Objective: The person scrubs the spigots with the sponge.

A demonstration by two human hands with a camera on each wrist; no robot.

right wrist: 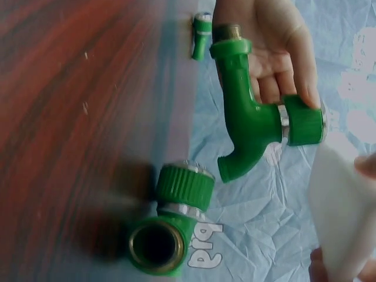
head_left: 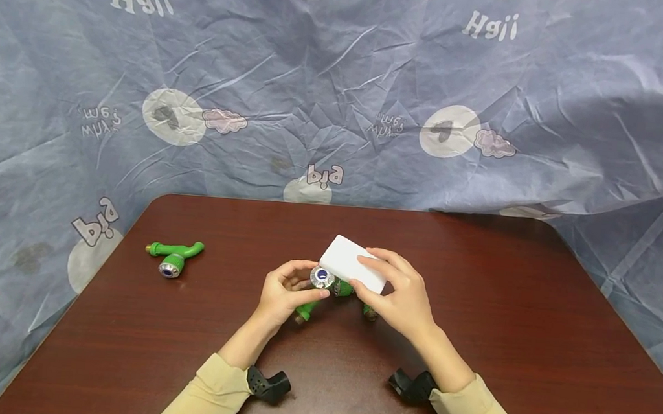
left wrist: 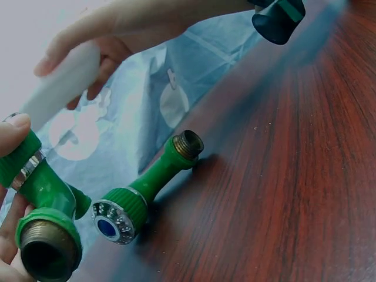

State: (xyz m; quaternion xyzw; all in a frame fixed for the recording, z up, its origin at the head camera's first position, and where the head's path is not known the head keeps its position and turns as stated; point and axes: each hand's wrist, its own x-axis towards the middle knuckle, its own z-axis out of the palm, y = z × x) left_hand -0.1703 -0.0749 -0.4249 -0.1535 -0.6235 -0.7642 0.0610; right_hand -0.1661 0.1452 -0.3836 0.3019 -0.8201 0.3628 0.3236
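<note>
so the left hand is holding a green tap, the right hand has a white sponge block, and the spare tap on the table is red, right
Not quite: the spare tap lying on the table is green, not red, as the head view shows. The rest stands: the left hand holds a green tap and the right hand holds the white sponge block.

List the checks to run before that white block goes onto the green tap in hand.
1. Left hand grips the held tap by body and knob: ok.
2. Right hand pinches the white block: ok.
3. Knob face turned up toward the block: ok.
4. Block touching the knob: cannot tell.
5. Second tap lies on the table right under the hands, probably in the way: not ok.
6. Third tap lies well off to the left: ok.
</note>
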